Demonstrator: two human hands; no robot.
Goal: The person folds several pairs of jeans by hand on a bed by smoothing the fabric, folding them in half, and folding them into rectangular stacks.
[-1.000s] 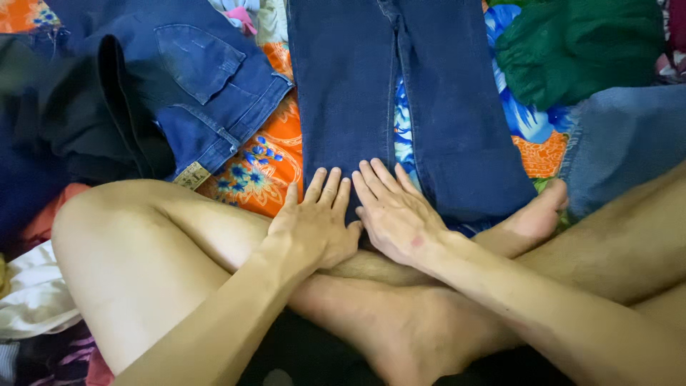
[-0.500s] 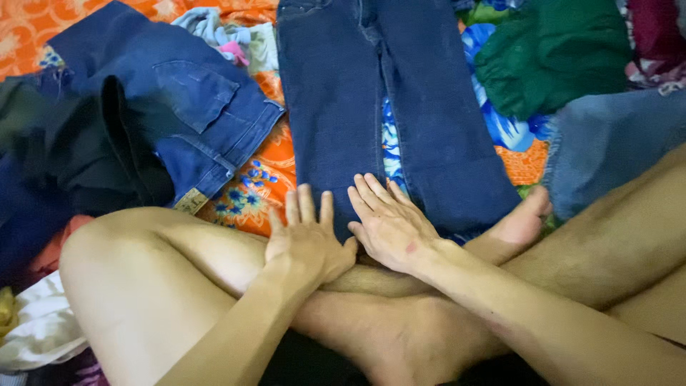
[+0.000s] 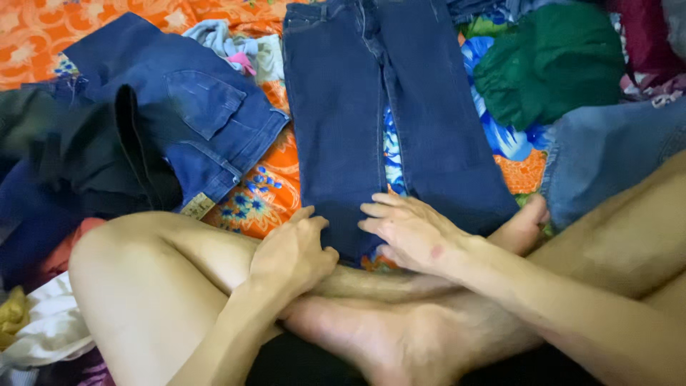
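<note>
A pair of dark blue jeans (image 3: 371, 114) lies flat on the bedding, legs pointing toward me. My left hand (image 3: 293, 251) rests at the hem of the left leg, fingers curled over the cloth edge. My right hand (image 3: 411, 232) sits at the hem of the right leg, fingers bent and pointing left, apparently pinching the cloth. Both hands lie just above my crossed bare legs (image 3: 164, 286) and foot (image 3: 525, 218).
A second, rumpled pair of blue jeans (image 3: 193, 121) lies to the left beside dark garments (image 3: 86, 164). A green garment (image 3: 550, 64) and lighter blue denim (image 3: 607, 150) lie to the right. An orange and blue flowered sheet (image 3: 261, 189) is underneath. White cloth (image 3: 43, 329) sits at lower left.
Both hands went from flat with straight fingers on the jean hems to curled fingers at the hem edges. The view has tilted up, showing more of the jeans.
</note>
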